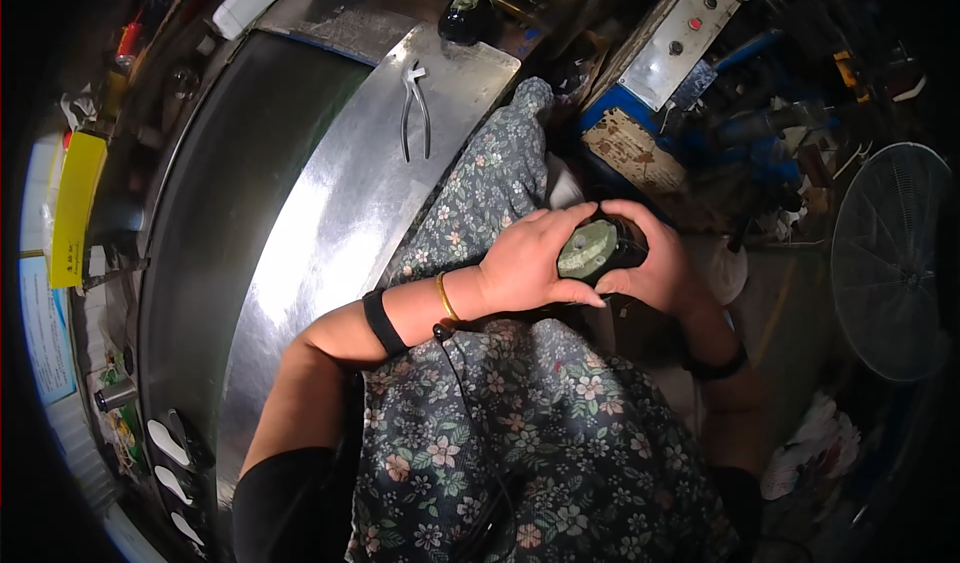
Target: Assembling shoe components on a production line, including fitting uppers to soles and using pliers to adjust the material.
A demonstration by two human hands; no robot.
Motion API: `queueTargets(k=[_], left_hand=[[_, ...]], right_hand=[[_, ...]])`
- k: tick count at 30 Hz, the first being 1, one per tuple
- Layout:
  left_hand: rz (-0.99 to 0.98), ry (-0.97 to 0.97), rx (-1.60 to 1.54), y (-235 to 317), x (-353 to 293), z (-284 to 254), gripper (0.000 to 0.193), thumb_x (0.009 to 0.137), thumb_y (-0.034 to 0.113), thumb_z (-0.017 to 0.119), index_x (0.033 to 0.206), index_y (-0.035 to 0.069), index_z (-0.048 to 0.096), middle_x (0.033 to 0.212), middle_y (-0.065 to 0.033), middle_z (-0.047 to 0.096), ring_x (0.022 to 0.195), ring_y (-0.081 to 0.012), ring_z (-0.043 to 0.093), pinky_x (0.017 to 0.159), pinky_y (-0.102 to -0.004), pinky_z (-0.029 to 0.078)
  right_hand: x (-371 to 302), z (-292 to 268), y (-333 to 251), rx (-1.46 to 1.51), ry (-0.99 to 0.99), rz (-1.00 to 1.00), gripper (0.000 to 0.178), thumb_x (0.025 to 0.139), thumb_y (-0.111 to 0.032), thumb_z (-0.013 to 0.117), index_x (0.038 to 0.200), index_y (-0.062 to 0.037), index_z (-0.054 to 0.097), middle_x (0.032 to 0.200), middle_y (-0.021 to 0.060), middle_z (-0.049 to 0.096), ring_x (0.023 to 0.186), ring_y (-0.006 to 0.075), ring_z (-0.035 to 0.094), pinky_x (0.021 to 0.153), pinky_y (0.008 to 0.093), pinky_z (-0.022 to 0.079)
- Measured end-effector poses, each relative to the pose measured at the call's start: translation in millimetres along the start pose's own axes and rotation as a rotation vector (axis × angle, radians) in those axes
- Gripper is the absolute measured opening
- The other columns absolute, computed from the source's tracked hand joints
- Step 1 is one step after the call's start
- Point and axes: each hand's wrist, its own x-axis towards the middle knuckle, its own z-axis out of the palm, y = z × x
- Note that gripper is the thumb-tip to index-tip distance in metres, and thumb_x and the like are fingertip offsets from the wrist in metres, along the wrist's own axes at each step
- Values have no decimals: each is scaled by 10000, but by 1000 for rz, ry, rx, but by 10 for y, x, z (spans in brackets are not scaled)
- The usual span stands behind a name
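Note:
My left hand [535, 263] and my right hand [655, 268] are closed round a black shoe upper [628, 246] pulled over a green shoe last [588, 250]. The last's pale green, oval end faces up between my palms. My fingers hide much of the upper. My left fingers and thumb press along its left side, and the right ones wrap its right side. It is held above my lap, over a flowered apron [520, 413]. A pair of pliers [414, 113] lies on the metal plate [330, 203] to the left, apart from both hands.
Another black upper on a last [465, 15] stands at the plate's far end. Left of the plate runs a dark conveyor belt [250, 113], with white-lined shoes [170, 443] by its near left edge. A control panel [690, 33] with buttons is at the far right; a fan [893, 263] stands right.

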Motion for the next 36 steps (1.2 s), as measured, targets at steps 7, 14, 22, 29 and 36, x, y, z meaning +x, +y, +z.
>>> queueTargets(k=[7, 14, 22, 29, 36], left_hand=[[-743, 303, -494, -530, 247, -223, 569, 810, 402, 778, 1118, -50, 622, 956, -82, 688, 854, -167, 636, 768, -302, 515], [-598, 380, -852, 46, 534, -150, 570, 927, 255, 673, 1373, -21, 451, 1353, -147, 531, 1265, -222, 489, 1037, -343, 397], [-68, -180, 255, -438, -524, -366, 308, 794, 118, 708, 1084, 22, 670, 1142, -168, 656, 1056, -346, 617, 968, -421, 466], [-9, -129, 354, -480, -516, -265, 165, 787, 113, 689, 931, 39, 717, 1043, -97, 699, 1030, -283, 630, 952, -411, 475], [-2, -150, 387, -498, -493, -188, 167, 777, 124, 694, 921, 41, 716, 1028, -92, 701, 1004, -282, 636, 943, -396, 476]], right_hand=[[-4, 1013, 493, 348, 89, 46, 1132, 750, -28, 776, 1544, -61, -29, 1564, 103, 169, 1431, 227, 200, 1145, 395, 254], [57, 249, 146, 1082, 489, 42, 821, 741, 36, 675, 1489, -30, 341, 1369, 107, 523, 1205, 175, 532, 1036, 309, 406], [-405, -2502, 307, -796, 1107, 98, 703, 708, -172, 740, 1383, -187, 543, 1209, 124, 600, 1063, 333, 587, 963, 394, 450], [-167, -3415, 436, -986, 1202, 830, 716, 712, -247, 707, 1369, -450, 509, 1261, 115, 585, 1126, 409, 522, 983, 447, 440], [-148, -3483, 474, -1164, 864, 807, 717, 726, -323, 747, 1389, -417, 491, 1307, 191, 522, 1186, 460, 455, 1006, 527, 407]])
